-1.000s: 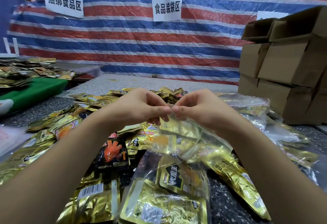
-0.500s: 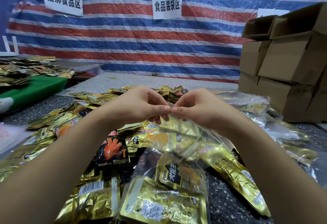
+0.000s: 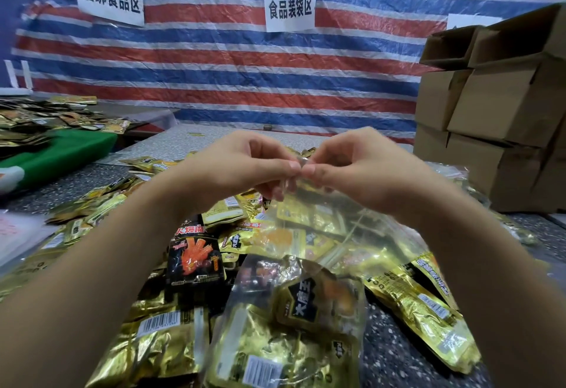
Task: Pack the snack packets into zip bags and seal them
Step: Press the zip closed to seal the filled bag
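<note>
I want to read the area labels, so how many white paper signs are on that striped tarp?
3. One sign hangs at upper left, one at top centre, and a third at the right, partly hidden behind the boxes. More may lie outside the view.

Two bare forearms enter from about seven and five o'clock. No sleeve, watch or band covers either as far as the edges show them. The left hand (image 3: 242, 164) and right hand (image 3: 361, 170) wear no gloves or rings; the fingernails (image 3: 294, 165) seem short and unpainted, though blurred.
</note>
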`<state>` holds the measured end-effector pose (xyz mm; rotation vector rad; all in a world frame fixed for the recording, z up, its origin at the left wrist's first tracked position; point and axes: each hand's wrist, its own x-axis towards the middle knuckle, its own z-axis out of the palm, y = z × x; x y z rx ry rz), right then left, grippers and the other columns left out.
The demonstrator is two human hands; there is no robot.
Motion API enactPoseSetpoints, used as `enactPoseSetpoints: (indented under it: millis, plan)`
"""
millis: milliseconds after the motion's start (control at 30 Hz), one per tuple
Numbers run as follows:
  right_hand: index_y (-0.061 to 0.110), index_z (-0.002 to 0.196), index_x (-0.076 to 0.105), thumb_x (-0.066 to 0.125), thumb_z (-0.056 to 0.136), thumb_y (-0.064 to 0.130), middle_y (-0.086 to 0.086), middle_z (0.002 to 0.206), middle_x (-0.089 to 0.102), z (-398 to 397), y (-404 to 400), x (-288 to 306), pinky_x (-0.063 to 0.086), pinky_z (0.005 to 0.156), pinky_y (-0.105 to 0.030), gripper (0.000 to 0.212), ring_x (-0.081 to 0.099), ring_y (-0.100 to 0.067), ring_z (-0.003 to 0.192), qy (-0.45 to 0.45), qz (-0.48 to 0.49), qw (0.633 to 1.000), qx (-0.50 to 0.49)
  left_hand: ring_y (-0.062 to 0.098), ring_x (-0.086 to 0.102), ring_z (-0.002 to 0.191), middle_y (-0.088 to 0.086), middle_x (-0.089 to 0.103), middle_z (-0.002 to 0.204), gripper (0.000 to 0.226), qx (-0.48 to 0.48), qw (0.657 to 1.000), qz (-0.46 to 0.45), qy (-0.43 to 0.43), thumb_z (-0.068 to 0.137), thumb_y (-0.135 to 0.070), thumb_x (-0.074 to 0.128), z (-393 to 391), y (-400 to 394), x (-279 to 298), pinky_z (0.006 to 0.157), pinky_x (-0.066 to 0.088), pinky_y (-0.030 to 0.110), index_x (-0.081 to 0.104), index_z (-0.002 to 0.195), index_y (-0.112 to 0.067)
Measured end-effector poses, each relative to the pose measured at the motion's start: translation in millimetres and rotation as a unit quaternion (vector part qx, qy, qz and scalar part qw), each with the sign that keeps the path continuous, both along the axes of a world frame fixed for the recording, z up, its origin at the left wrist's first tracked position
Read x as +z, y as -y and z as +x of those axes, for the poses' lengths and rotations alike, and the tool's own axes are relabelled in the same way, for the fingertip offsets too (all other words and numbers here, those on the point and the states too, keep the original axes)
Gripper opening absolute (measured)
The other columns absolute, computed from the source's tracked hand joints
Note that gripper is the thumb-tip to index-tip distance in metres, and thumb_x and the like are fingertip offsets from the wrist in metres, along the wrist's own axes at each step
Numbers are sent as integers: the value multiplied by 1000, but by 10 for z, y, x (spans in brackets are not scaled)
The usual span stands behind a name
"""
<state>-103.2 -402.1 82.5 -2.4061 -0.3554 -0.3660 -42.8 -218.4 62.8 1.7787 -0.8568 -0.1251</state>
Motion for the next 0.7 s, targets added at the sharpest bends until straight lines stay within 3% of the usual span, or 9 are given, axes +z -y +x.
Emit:
enactPoseSetpoints:
  millis: [67, 200, 333, 567, 700]
  plan:
    - [17, 80, 75, 68, 85, 45, -4, 74, 72, -62, -4, 60, 53, 66, -40, 29, 63, -20, 64, 18, 10, 1000, 13, 18, 61, 68, 9, 69, 75, 22, -9, 1000, -21, 6, 74, -23, 66, -57, 2, 51, 64, 52, 24, 72, 86, -5]
    - [18, 78, 75, 70, 83, 44, 2, 68, 71, -126, 1, 123, 55, 72, -42, 27, 60, -7, 63, 24, 28, 999, 13, 12, 61, 65, 2, 68, 70, 18, -7, 999, -32, 31, 80, -19, 65, -161, 17, 121, 64, 51, 23, 70, 87, -3]
    - [18, 76, 76, 73, 83, 42, -3, 72, 73, -183, 14, 167, 55, 82, -53, 25, 64, -15, 69, 11, 31, 999, 12, 19, 61, 71, 8, 68, 77, 23, -24, 999, -24, 36, 79, -22, 64, -210, -2, 159, 69, 51, 28, 70, 90, -2]
    - [27, 77, 76, 73, 83, 43, 3, 71, 72, -314, 2, 263, 55, 80, -51, 18, 68, -20, 72, 22, 10, 999, 25, 19, 61, 67, 8, 70, 74, 23, -45, 997, -36, 44, 75, -24, 65, -284, -32, 230, 64, 52, 25, 71, 86, -5]
    - [32, 79, 75, 72, 83, 44, 5, 69, 71, -368, -8, 294, 56, 80, -54, 13, 66, -15, 69, 30, 9, 999, 30, 21, 60, 68, 13, 69, 76, 21, -45, 996, -36, 73, 80, -26, 73, -354, -47, 280, 65, 51, 27, 73, 86, -6]
